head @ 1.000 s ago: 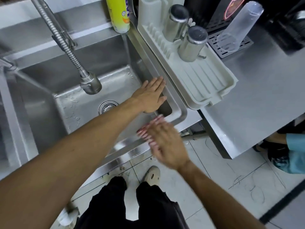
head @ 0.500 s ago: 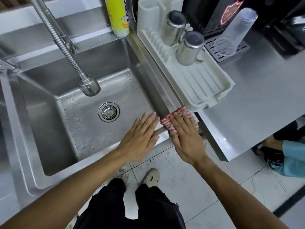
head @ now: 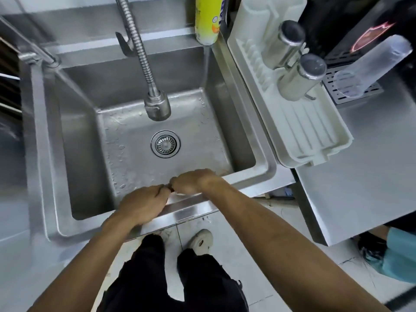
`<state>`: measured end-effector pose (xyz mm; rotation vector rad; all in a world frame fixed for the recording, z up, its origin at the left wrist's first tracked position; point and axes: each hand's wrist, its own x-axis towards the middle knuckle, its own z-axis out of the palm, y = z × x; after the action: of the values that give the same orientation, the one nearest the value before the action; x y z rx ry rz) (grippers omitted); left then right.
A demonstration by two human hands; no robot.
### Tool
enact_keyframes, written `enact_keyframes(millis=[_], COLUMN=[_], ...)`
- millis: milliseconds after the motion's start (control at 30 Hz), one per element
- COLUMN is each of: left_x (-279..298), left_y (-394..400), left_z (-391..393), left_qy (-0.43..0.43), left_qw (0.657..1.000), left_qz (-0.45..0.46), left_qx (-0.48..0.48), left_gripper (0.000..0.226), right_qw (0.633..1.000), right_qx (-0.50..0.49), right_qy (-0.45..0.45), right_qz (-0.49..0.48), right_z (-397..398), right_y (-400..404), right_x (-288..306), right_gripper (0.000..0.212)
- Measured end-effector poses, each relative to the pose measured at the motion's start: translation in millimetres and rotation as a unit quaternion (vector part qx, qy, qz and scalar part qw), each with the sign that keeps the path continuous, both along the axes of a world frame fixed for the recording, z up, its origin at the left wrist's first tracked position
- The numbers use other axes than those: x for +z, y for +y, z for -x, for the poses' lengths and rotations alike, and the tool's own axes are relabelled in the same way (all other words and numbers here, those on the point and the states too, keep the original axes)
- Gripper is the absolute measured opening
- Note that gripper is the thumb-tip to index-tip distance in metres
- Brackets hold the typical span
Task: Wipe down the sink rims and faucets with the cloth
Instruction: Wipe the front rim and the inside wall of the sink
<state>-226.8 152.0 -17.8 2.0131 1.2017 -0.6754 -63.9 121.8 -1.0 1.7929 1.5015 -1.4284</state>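
Observation:
The steel sink (head: 252, 176) fills the middle, its front rim nearest me. My left hand (head: 144, 204) and my right hand (head: 194, 181) sit side by side on that front rim, fingers curled down over the inner edge and touching each other. The cloth (head: 180, 194) shows only as a pale sliver with a red trace between and under the two hands; the rest of it is hidden. The spring-neck faucet (head: 156, 105) hangs over the basin, its spray head above the drain (head: 165, 144). A second faucet (head: 38, 57) stands at the back left corner.
A yellow bottle (head: 206, 19) stands on the back rim. A white drain rack (head: 315, 140) with two steel cups (head: 301, 77) sits right of the sink, beside a clear plastic cup (head: 371, 68). A steel counter (head: 360, 181) extends right. Another person (head: 398, 255) is at lower right.
Both hands slid left along the front rim from the right front corner toward its middle. Their flat fingers have curled over the inner edge, and the cloth is now almost fully covered.

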Motion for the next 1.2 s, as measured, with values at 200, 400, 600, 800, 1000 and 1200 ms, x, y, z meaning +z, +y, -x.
enact_keyframes(millis=[200,400,600,800,1000,1200], left_x=[-6.8,-40.2,-42.0,-21.9,-19.5,-28.5], left_y=[26.9,23.5,22.3,15.2,3.3,4.3], left_z=[-22.3,-57.8,-73.6,-100.4,-119.4,-112.6], left_qy=[-0.039,-0.051,-0.073,-0.149,-0.180,-0.187], left_qw=[0.956,0.948,0.933,0.919,0.908,0.917], left_qz=[0.290,0.314,0.351,0.365,0.377,0.343], left_qx=[0.008,-0.012,-0.009,-0.021,-0.027,-0.078], left_gripper=[0.044,0.053,0.055,0.050,0.061,0.067], right_qw=[0.980,0.842,0.741,0.706,0.712,0.683], right_qx=[0.104,0.452,0.495,0.598,0.511,0.489], right_qy=[-0.106,-0.278,-0.452,-0.373,-0.474,-0.522], right_qz=[0.132,0.101,-0.033,0.067,-0.086,-0.147], right_z=[-93.3,-125.8,-163.6,-130.9,-180.1,-188.1], right_y=[-8.4,9.6,100.9,-6.6,111.2,140.0], right_x=[40.9,27.2,-14.5,-43.9,-33.6,-22.2], right_gripper=[0.046,0.039,0.060,0.049,0.050,0.063])
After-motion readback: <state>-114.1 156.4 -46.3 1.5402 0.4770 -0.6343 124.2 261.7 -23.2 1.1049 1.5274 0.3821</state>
